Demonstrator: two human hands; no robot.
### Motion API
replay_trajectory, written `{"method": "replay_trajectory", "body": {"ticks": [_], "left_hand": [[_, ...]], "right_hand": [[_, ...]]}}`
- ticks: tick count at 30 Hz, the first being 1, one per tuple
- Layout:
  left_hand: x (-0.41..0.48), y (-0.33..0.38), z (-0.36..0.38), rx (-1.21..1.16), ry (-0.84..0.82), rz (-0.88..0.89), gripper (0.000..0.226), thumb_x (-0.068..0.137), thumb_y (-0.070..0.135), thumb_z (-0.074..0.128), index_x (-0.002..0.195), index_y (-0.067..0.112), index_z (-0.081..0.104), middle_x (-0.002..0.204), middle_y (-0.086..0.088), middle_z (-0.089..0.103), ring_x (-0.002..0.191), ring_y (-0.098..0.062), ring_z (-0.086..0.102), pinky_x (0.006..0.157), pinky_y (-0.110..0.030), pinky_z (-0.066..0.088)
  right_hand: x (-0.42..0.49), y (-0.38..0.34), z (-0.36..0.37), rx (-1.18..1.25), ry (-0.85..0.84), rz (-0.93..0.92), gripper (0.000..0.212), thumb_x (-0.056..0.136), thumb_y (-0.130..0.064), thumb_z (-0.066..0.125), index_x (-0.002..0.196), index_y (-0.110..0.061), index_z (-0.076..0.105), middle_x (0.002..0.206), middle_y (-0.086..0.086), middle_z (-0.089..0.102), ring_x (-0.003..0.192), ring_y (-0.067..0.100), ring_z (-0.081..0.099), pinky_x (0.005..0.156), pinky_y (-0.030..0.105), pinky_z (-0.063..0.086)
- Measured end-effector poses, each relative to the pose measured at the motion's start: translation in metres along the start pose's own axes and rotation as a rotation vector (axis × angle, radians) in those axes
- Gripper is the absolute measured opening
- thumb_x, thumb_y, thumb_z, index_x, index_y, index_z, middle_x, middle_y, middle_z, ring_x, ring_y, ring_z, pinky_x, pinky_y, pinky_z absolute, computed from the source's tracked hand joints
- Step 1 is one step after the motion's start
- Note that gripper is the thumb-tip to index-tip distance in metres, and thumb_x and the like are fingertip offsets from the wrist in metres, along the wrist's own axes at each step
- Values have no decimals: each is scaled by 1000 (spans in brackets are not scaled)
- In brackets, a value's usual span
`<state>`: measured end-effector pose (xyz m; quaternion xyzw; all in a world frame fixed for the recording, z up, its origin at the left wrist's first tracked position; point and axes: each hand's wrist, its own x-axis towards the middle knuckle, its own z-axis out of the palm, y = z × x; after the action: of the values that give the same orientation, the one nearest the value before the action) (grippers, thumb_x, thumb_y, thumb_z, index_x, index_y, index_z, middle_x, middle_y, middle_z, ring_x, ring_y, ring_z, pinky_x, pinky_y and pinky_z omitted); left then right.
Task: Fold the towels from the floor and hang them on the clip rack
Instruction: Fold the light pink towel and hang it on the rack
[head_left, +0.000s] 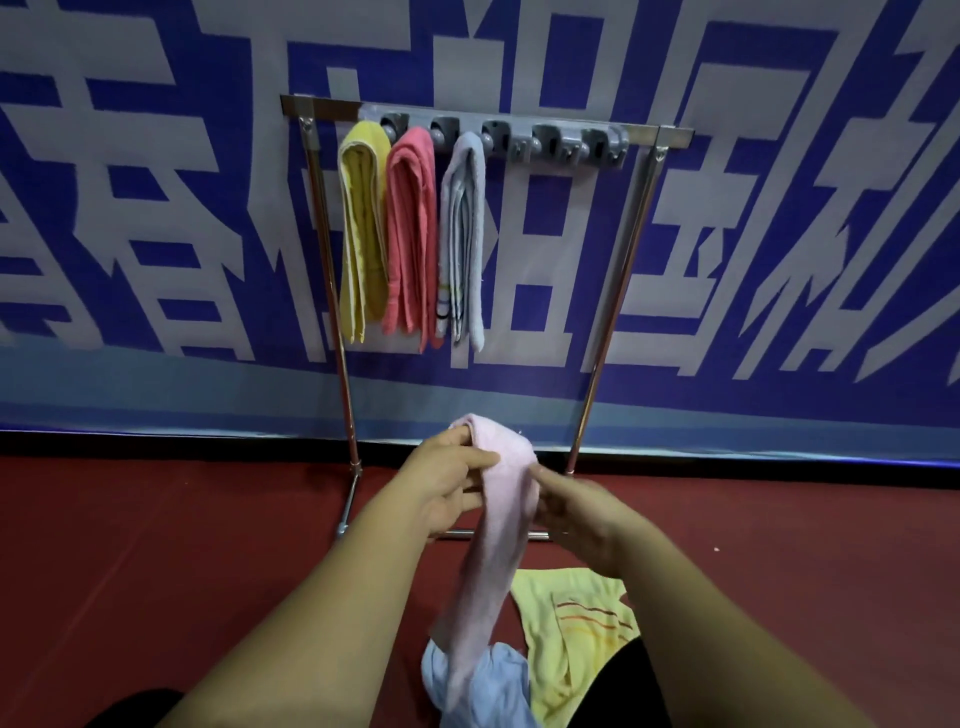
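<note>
Three folded towels already hung on the clip rack (493, 137): a yellow towel (361, 228), a coral towel (410, 234) and a grey towel (464, 234), leaving about two clips free. The left hand (447, 483) and right hand (576, 514) were both closed on a pink towel (498, 519), folded long, held before the rack. Two more, a blue towel (493, 686) and a pale yellow towel (571, 623), lay on the floor (182, 545)

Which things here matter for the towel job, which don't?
In the job: pink towel in left hand and right hand; yellow towel and blue towel on floor; clip rack.
Not in it: banner.
</note>
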<state>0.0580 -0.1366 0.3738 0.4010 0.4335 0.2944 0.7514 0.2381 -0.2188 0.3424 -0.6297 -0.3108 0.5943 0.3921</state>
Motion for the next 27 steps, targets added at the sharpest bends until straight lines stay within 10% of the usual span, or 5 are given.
{"method": "replay_trajectory", "body": {"ticks": [5,9,12,22,27], "left_hand": [[-12,-9,-15,-59,5,6,49,98,-16,57,128,20,70,122,-10,79,110,-30,75,84,-42,64],[-15,2,-23,-91,6,64,55,97,-15,60,143,13,64,123,-12,79,109,-27,77,84,-38,66],[-16,16,-25,-149,-43,89,50,100,-1,66,145,22,62,126,-14,78,115,-30,75,92,-41,63],[-19,-11,-16,134,-80,-28,21,92,4,76,75,14,79,91,-12,79,84,-22,74,95,-45,57],[-24,-8,-5,44,-148,24,24,95,2,73,118,8,76,108,-12,79,93,-23,76,85,-42,62]], "right_hand": [[5,31,14,153,-21,-125,64,73,-38,91,118,2,70,110,18,69,96,26,63,86,36,47],[1,16,19,151,-86,-178,3,95,-9,69,95,-6,70,90,11,72,79,21,64,73,33,50],[0,-4,22,198,-75,-229,7,96,-8,69,90,-12,67,91,13,71,79,23,65,71,37,50],[-3,-42,20,353,229,-158,13,96,-6,71,107,1,71,101,23,79,92,36,75,89,49,60],[-10,-54,15,464,289,-120,13,98,-5,68,107,4,72,99,23,79,91,35,75,76,43,61]]}}
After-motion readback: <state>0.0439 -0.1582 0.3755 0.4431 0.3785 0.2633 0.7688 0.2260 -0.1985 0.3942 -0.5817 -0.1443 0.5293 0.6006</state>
